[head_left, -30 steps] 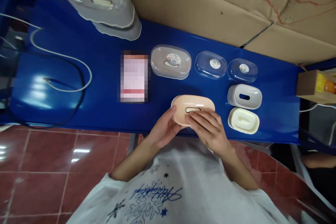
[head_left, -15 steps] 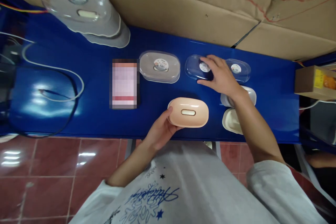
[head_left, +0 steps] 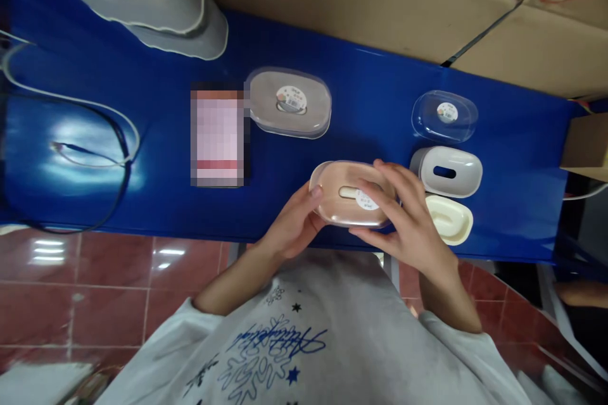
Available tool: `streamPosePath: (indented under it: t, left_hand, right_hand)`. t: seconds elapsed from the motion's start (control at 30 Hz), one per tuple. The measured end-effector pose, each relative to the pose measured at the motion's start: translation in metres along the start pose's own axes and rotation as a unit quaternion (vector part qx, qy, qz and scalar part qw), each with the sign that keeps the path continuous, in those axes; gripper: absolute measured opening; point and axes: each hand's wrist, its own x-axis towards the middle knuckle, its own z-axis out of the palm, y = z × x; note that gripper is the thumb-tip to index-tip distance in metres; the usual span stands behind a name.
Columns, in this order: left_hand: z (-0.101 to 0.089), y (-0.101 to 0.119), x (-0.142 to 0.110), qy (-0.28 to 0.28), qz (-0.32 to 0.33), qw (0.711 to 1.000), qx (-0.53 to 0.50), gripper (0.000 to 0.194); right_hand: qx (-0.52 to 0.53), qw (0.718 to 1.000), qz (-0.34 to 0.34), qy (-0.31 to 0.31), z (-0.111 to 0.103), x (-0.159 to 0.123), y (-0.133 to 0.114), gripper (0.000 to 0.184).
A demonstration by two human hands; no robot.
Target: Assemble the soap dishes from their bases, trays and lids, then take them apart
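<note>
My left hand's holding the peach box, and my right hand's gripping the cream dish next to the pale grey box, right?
Not quite: in the head view, your right hand grips a clear cover over the peach box, not the cream dish. Your left hand does hold the peach box, and the cream dish is next to the pale grey box.

Held lid [head_left: 352,210]: smooth, glossy clear plastic
</note>
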Motion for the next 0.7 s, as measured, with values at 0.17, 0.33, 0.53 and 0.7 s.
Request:
streamPosePath:
  t: [0.17, 0.33, 0.53, 0.7]
  left_hand:
    - [-0.005, -0.001, 0.002, 0.016, 0.011, 1.000, 0.012, 0.064]
    - [-0.011, -0.008, 0.004, 0.024, 0.054, 0.998, 0.020, 0.067]
    - [-0.026, -0.008, 0.000, -0.084, 0.163, 0.972, 0.148, 0.077]
    - [-0.029, -0.010, 0.004, -0.095, 0.191, 0.951, 0.223, 0.077]
  right_hand:
    - [0.035, 0.999, -0.014, 0.009, 0.015, 0.002, 0.004, 0.092]
    - [0.110, 0.994, 0.014, 0.005, 0.025, 0.002, 0.011, 0.092]
    - [0.105, 0.993, 0.041, -0.014, 0.030, -0.004, 0.012, 0.113]
    - [0.012, 0.999, -0.034, 0.005, 0.022, 0.001, 0.014, 0.108]
